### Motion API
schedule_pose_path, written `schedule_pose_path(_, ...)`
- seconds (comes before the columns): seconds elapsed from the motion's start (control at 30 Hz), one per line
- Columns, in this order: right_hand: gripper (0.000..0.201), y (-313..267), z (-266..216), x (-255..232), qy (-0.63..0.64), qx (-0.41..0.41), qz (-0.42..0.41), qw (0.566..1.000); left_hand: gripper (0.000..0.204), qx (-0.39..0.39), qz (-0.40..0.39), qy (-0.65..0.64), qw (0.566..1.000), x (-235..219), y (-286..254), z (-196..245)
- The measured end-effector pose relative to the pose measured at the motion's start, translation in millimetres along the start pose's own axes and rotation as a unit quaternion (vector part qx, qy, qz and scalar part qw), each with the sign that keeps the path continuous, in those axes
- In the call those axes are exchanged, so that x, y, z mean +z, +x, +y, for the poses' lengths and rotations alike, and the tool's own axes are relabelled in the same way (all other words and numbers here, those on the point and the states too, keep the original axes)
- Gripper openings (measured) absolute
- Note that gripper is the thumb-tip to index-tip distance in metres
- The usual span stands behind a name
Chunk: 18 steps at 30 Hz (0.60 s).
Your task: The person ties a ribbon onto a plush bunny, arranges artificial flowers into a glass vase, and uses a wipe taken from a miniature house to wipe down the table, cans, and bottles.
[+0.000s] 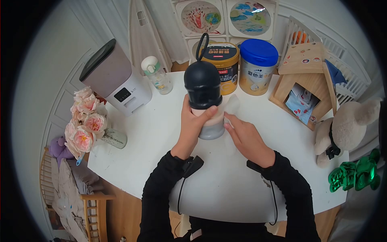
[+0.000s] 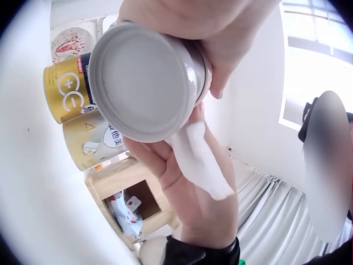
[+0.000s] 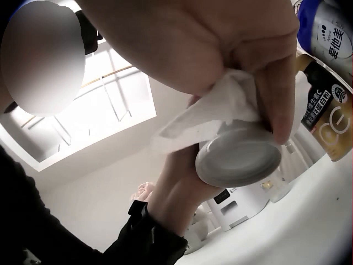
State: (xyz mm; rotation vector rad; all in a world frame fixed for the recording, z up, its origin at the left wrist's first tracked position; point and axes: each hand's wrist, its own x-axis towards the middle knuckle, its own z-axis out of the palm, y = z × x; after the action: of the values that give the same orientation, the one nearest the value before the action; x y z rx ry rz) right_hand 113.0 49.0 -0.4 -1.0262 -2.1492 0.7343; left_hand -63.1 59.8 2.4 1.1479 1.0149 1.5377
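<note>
A bottle point(image 1: 203, 86) with a black domed lid, a carry loop on top and a pale pink and grey lower part is held up over the table. My left hand point(image 1: 191, 129) grips its lower part, thumb across the front. A white tissue point(image 2: 198, 160) hangs from my right hand point(image 1: 248, 137), which pinches it against the bottle's side. From below, the bottle's round grey base point(image 3: 240, 157) faces the right wrist camera, with the tissue pressed along its edge. The right palm hides part of the tissue there.
Behind the bottle stand a gold-and-black tin point(image 1: 229, 86) and a blue-lidded can point(image 1: 258, 66). Leftward are a small clear bottle point(image 1: 161, 82), a grey-white appliance point(image 1: 121, 80) and a vase of roses point(image 1: 115, 138). A wooden house point(image 1: 302, 60), plush toy point(image 1: 346, 125) and green figure point(image 1: 354, 173) line the right.
</note>
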Motion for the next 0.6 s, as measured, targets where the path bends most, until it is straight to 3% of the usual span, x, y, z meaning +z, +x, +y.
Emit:
schedule_pose_path(0.07,0.026,-16,19,0,0.066,-0.031,-0.044,0.996,0.066,-0.028,-0.001,-0.023,0.999,-7,8,-7)
schedule_pose_path(0.13,0.02,-34,31,-5,0.125,-0.064,-0.086,0.986,0.071,0.068,0.06,0.103,0.99,-21,24,-37)
schedule_pose_path(0.2,0.018,-55,38,-10,0.088,-0.044,-0.239,0.966,0.076,0.096,0.076,0.125,0.984,-41,45,-58)
schedule_pose_path(0.27,0.018,-70,47,-14,0.119,-0.022,-0.265,0.957,0.077,0.094,0.14,0.204,0.964,-59,63,-72)
schedule_pose_path(0.6,0.024,-77,80,-32,0.24,0.089,-0.339,0.905,0.073,0.093,0.054,0.202,0.974,-107,145,-80)
